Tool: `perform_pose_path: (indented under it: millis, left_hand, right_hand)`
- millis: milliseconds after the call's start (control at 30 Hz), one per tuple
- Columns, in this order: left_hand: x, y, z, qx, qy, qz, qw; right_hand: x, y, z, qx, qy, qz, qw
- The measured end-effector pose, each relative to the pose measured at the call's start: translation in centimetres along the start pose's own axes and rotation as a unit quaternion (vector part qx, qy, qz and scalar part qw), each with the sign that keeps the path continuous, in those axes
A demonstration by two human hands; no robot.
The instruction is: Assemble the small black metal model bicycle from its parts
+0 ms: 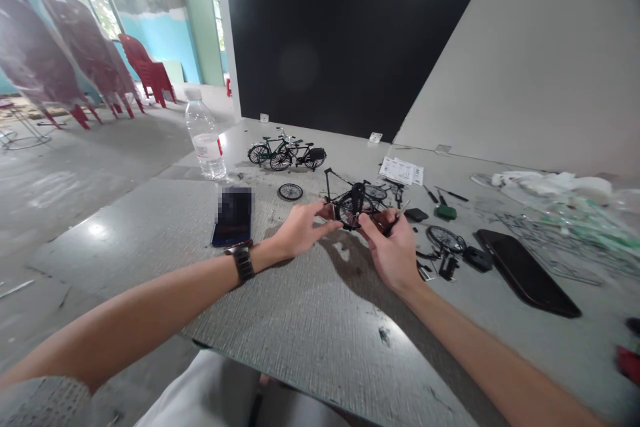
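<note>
A small black model bicycle frame (356, 200) with one wheel is held above the grey table (280, 320) between my two hands. At its left side, my left hand (305, 227) pinches the frame's lower edge with thumb and fingers. Fingers of my right hand (390, 240) are closed on its right side, near the wheel's rim. A thin tool-like piece sticks up by the right fingers, too small to make out. A loose wheel (290, 191) lies on the table to the left of the frame.
Two small model bicycles (287, 152) stand behind. A water bottle (205, 137) and a blue phone (233, 217) are at left. To the right are loose parts (447, 240), screwdrivers (443, 197), paper sheets (401, 171), a black phone (527, 272) and plastic bags (565, 190).
</note>
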State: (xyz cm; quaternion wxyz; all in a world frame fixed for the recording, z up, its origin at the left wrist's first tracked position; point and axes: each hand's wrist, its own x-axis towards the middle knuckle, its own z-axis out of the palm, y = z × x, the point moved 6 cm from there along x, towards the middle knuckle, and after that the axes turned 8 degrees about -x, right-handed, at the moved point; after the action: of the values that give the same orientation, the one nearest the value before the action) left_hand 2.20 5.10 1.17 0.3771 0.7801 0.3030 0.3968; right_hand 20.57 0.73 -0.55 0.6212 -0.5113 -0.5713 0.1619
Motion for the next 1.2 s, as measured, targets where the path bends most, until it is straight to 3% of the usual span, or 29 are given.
perform_pose_path:
  millis: [167, 367, 567, 700, 867, 1200]
  left_hand:
    - [-0.1, 0.1, 0.2, -0.018, 0.001, -0.011, 1.0]
    - [0.1, -0.2, 0.2, -0.046, 0.009, -0.008, 0.999]
    - [0.2, -1.0, 0.4, -0.038, -0.014, -0.047, 0.998]
    - [0.2, -1.5, 0.2, -0.041, 0.012, -0.062, 0.997]
    - [0.0, -1.2, 0.3, -0.056, 0.005, -0.045, 0.997]
    - [-0.5, -0.5, 0.2, -0.044, 0.022, -0.017, 0.999]
  right_hand:
    - [-0.1, 0.6, 0.0, 0.032, 0.009, 0.051, 0.998]
    - [0.0, 0.3, 0.0, 0.027, 0.002, 0.032, 0.999]
    - [-0.2, -0.2, 0.4, 0.002, -0.028, 0.072, 0.997]
    - [-0.1, -1.9, -0.5, -0.045, 0.027, -0.02, 0.998]
    - [-0.1, -4.6, -1.5, -0.147, 0.079, -0.172, 0.971]
    - [-0.2, -5.9, -1.8, -0.198, 0.082, -0.229, 0.95]
